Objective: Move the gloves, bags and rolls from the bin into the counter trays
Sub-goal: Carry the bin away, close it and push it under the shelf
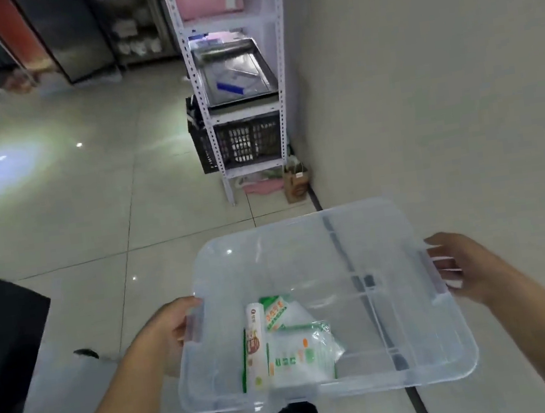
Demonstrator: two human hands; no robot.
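I carry a clear plastic bin (419, 353) in front of me above the tiled floor. My left hand (172, 325) grips its left handle. My right hand (460, 265) holds its right handle, fingers curled over the rim. Inside, at the near left, lie a white roll (255, 342) in a green and white wrapper, a flat pack (275, 312) with a green label behind it, and a clear bag pack (303, 353) with green print. The bin's right half holds nothing.
A white metal shelf rack (280, 102) stands ahead against the right wall. It carries a metal tray (234, 73) with wrapped items, a black crate (239, 141) below, and pink stock on top. A paper bag (295, 183) sits at its foot. A dark object (3, 342) is at my left.
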